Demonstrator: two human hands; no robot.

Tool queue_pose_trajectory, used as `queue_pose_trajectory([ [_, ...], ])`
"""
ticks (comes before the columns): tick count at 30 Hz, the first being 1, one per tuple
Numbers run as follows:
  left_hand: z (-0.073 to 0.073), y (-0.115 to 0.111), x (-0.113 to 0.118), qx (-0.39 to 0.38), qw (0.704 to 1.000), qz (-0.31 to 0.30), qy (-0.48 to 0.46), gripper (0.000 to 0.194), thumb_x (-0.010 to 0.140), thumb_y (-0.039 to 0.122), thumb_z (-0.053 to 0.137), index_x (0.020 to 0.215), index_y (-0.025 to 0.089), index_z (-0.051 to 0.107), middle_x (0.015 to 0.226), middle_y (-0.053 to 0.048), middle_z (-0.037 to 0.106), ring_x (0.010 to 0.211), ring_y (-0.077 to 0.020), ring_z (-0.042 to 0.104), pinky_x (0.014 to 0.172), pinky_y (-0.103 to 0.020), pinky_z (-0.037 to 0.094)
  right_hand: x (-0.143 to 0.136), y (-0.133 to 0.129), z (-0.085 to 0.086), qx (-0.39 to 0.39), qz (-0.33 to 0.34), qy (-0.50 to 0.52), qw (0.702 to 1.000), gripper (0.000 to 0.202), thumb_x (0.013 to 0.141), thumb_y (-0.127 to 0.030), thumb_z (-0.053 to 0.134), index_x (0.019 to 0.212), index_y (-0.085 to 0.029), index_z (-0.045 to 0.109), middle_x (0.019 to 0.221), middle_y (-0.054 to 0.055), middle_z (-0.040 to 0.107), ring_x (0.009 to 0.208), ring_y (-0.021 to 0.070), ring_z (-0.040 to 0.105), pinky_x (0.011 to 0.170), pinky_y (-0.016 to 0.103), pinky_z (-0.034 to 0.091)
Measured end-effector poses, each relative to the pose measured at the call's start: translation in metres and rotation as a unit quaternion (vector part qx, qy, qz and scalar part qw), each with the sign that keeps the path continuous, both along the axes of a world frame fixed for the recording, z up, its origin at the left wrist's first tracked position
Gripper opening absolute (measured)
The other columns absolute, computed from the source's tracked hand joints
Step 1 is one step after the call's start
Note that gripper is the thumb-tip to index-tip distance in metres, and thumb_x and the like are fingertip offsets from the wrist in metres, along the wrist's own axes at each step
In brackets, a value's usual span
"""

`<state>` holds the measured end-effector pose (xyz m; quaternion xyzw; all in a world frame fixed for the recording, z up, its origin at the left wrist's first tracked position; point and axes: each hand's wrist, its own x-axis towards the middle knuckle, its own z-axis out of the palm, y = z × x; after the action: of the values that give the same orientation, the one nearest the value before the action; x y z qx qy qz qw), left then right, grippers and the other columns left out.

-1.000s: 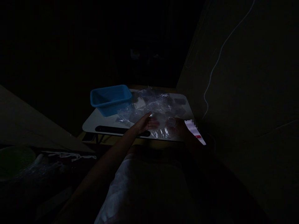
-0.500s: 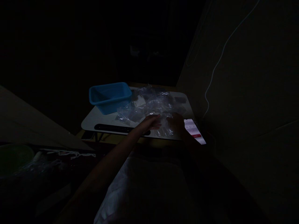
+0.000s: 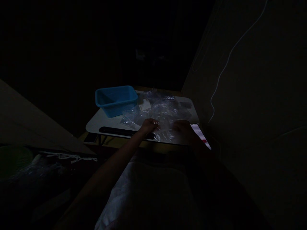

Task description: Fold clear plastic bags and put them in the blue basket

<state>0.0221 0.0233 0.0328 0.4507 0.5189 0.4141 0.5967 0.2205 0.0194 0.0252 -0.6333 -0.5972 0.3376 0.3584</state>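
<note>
Clear plastic bags (image 3: 163,108) lie in a crinkled heap on a small white table (image 3: 94,123). At the heap's near side, my left hand (image 3: 150,125) is closed, its fingers pinched on a clear plastic bag (image 3: 165,127). To the right, my right hand (image 3: 182,127) is closed at the other side of the same bag, though it is dark and its fingers are hard to make out. The plastic stretches between the two hands, above the table's near edge. A small white piece (image 3: 144,104), of a kind I cannot tell, rests among the bags.
A blue plastic basin (image 3: 116,99) stands at the table's left back. A black slot (image 3: 117,131) runs along the near edge. A lit phone (image 3: 200,136) lies by the right edge. A white cable (image 3: 222,70) hangs down the right wall. The room is very dark.
My left hand has gone from loosely extended fingers to a closed pinch on the plastic. The hands are slightly farther apart, with the bag spread between them. The view has shifted slightly.
</note>
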Motion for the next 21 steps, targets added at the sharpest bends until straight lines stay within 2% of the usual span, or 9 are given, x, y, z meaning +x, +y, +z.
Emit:
queue_pose_trajectory([
  [3, -0.002, 0.007, -0.007, 0.027, 0.999, -0.022, -0.006, 0.008, 0.064, 0.002, 0.059, 0.060, 0.010, 0.057, 0.046, 0.001, 0.059, 0.039, -0.0074, 0.052, 0.046, -0.018, 0.042, 0.011, -0.005, -0.001, -0.039, 0.073, 0.079, 0.993, 0.023, 0.063, -0.038, 0.055, 0.052, -0.018, 0.054, 0.049, -0.002, 0.052, 0.045, 0.0094, 0.047, 0.046, 0.023, 0.035],
  [5, -0.006, 0.012, -0.009, 0.036, 0.999, -0.028, -0.012, 0.009, 0.065, 0.004, 0.059, 0.058, 0.010, 0.056, 0.045, 0.001, 0.058, 0.039, -0.0079, 0.053, 0.046, -0.019, 0.043, 0.014, -0.008, 0.000, -0.040, 0.095, 0.098, 0.990, 0.022, 0.061, -0.037, 0.059, 0.053, -0.017, 0.055, 0.049, -0.002, 0.053, 0.045, 0.0083, 0.046, 0.046, 0.022, 0.034],
  [11, -0.015, 0.023, -0.016, 0.037, 0.997, -0.056, -0.034, 0.008, 0.063, 0.006, 0.062, 0.061, 0.010, 0.056, 0.050, 0.001, 0.060, 0.047, -0.0098, 0.058, 0.054, -0.022, 0.048, 0.016, -0.013, -0.001, -0.006, 0.096, 0.094, 0.991, 0.023, 0.066, -0.037, 0.057, 0.057, -0.016, 0.055, 0.051, -0.003, 0.052, 0.045, 0.0065, 0.041, 0.045, 0.021, 0.031],
  [17, -0.018, 0.025, -0.024, 0.055, 0.993, -0.092, -0.042, 0.007, 0.065, 0.008, 0.061, 0.070, 0.012, 0.057, 0.056, 0.003, 0.060, 0.053, -0.0103, 0.061, 0.057, -0.024, 0.049, 0.018, -0.020, -0.001, 0.041, 0.115, 0.088, 0.989, 0.021, 0.071, -0.035, 0.053, 0.059, -0.017, 0.052, 0.053, -0.004, 0.052, 0.048, 0.0076, 0.043, 0.048, 0.021, 0.033],
  [21, -0.022, 0.023, -0.025, 0.091, 0.991, -0.077, -0.053, 0.006, 0.065, 0.014, 0.062, 0.063, 0.012, 0.057, 0.055, 0.002, 0.060, 0.053, -0.0105, 0.060, 0.059, -0.025, 0.049, 0.017, -0.022, 0.001, 0.053, 0.109, 0.046, 0.992, 0.020, 0.070, -0.032, 0.052, 0.055, -0.018, 0.052, 0.051, -0.003, 0.052, 0.049, 0.0091, 0.044, 0.050, 0.023, 0.033],
])
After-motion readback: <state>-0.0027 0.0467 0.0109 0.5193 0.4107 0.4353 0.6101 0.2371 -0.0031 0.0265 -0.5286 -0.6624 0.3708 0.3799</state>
